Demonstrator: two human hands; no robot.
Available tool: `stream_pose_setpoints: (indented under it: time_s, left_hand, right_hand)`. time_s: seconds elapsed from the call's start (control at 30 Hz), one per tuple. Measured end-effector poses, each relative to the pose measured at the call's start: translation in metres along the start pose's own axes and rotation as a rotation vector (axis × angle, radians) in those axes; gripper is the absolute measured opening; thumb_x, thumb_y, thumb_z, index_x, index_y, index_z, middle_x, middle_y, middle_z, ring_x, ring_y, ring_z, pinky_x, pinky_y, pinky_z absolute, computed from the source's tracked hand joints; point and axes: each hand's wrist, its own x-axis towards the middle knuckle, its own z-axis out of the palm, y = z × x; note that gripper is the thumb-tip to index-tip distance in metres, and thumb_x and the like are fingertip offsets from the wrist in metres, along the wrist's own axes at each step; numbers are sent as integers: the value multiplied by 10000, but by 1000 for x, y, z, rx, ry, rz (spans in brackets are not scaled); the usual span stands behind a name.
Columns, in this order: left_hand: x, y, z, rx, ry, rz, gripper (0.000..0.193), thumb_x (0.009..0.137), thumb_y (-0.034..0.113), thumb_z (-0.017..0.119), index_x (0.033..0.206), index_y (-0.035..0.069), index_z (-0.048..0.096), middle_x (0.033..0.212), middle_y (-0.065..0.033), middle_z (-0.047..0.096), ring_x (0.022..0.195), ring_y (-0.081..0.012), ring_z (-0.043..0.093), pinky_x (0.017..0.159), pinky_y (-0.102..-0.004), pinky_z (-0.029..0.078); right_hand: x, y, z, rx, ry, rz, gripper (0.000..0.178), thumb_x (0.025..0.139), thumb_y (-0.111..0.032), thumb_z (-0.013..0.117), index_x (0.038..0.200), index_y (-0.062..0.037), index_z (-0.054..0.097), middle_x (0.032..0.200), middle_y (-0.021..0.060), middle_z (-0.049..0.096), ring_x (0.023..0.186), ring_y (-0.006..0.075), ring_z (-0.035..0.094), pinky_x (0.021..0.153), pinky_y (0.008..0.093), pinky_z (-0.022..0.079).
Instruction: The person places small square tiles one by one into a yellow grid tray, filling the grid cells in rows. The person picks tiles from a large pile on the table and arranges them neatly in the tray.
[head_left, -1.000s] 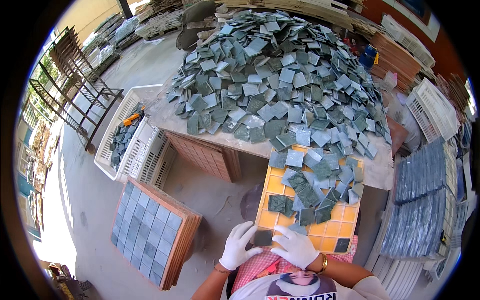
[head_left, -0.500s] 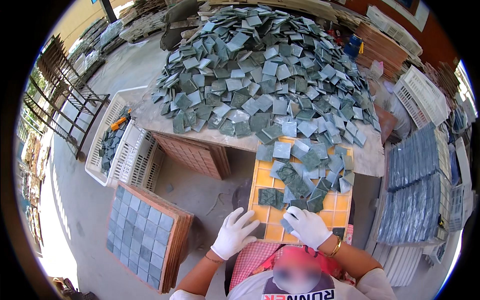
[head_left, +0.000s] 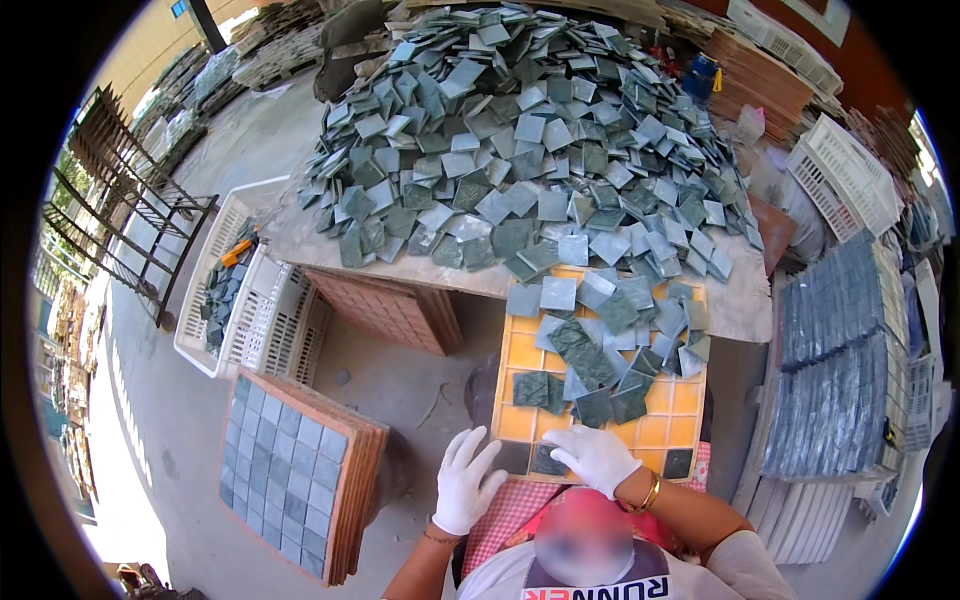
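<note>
An orange grid tray [head_left: 612,436] slopes in front of me, loose square grey-green stone tiles [head_left: 590,355] heaped on its far half. Along the near row, dark tiles fill the left corner cell and the right corner cell [head_left: 678,463]. Beside the left one lies another dark tile [head_left: 546,461]. My right hand [head_left: 600,461], white-gloved, rests its outstretched fingertips at that tile's right edge, without gripping it. My left hand [head_left: 466,484], also gloved, is open with fingers spread, just off the tray's lower left corner.
Behind the tray a table [head_left: 440,278] bears a large tile heap [head_left: 520,140]. At left, a stack of brown trays [head_left: 345,490] carries a filled tile grid; white crates [head_left: 262,310] stand beyond. Wrapped grey tile stacks [head_left: 825,370] stand at right.
My right hand has set its tile into the near row, beside the left corner tile, and loosened its grip. My left hand has drawn back slightly from the tray's edge.
</note>
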Motion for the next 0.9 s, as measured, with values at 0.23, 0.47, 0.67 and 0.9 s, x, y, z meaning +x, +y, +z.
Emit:
stream_pose_setpoints:
  time_s: [0.23, 0.47, 0.67, 0.9]
  left_hand:
    - [10, 22, 5, 63, -37, 149, 542, 711, 211, 765, 1213, 95, 597, 1321, -126, 513, 1228, -363, 460, 1003, -454, 409]
    - [28, 29, 21, 212, -136, 225, 519, 719, 288, 760, 1201, 146, 628, 1343, -90, 502, 1291, -357, 372, 1051, -498, 318]
    - [29, 35, 15, 228, -200, 221, 532, 710, 317, 763, 1191, 133, 628, 1344, -95, 494, 1280, -368, 363, 1059, -514, 304]
    - [17, 43, 17, 173, -115, 183, 525, 684, 282, 783, 1160, 115, 639, 1313, -111, 507, 1254, -367, 384, 1055, -514, 310]
  right_hand:
    - [-24, 1, 16, 20, 61, -94, 276, 892, -177, 592, 1149, -86, 547, 1131, 143, 558, 908, 331, 619, 769, 436, 526]
    - [-15, 6, -57, -279, 321, -3, 491, 780, -170, 703, 1229, -89, 525, 1220, 101, 517, 976, 288, 582, 830, 383, 515]
    - [-8, 30, -60, -366, 214, -101, 528, 729, -199, 749, 1186, -66, 520, 1122, 106, 516, 948, 278, 580, 802, 382, 513]
    - [-51, 3, -21, -85, 83, 84, 547, 749, -230, 748, 1190, -43, 484, 1137, 172, 496, 1014, 348, 573, 838, 419, 499]
